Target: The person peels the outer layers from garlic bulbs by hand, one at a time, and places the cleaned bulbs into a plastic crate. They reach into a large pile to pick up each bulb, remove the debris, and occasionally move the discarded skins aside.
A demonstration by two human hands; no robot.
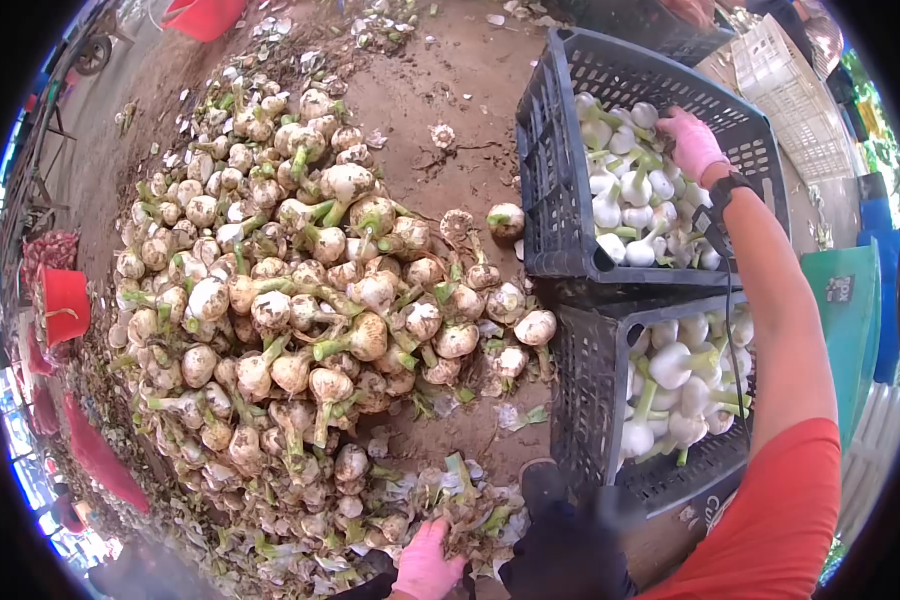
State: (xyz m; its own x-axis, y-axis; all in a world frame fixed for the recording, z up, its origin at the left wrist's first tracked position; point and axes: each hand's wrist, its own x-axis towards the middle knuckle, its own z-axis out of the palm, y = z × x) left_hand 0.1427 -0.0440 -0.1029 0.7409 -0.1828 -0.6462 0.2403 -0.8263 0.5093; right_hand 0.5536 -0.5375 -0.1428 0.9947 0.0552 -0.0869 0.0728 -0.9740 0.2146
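My right hand (692,146), in a pink glove, reaches into the upper black crate (555,190). Its fingers are apart, and their tips are beside a white garlic bulb (644,115) that lies among several cleaned bulbs with short green stems. Low in the view, my left hand (428,564), also pink-gloved, is over torn garlic peelings (460,500). Its fingers look apart with no bulb in them, though the peelings partly hide the tips. A large heap of soil-stained garlic bulbs (290,310) covers the ground in front of me.
Below the upper crate stands a second black crate (582,400) of white garlic bulbs. A white crate (795,100) and a green container (842,320) are at the right. One red bucket (65,305) stands at the left, another red bucket (202,16) at the top.
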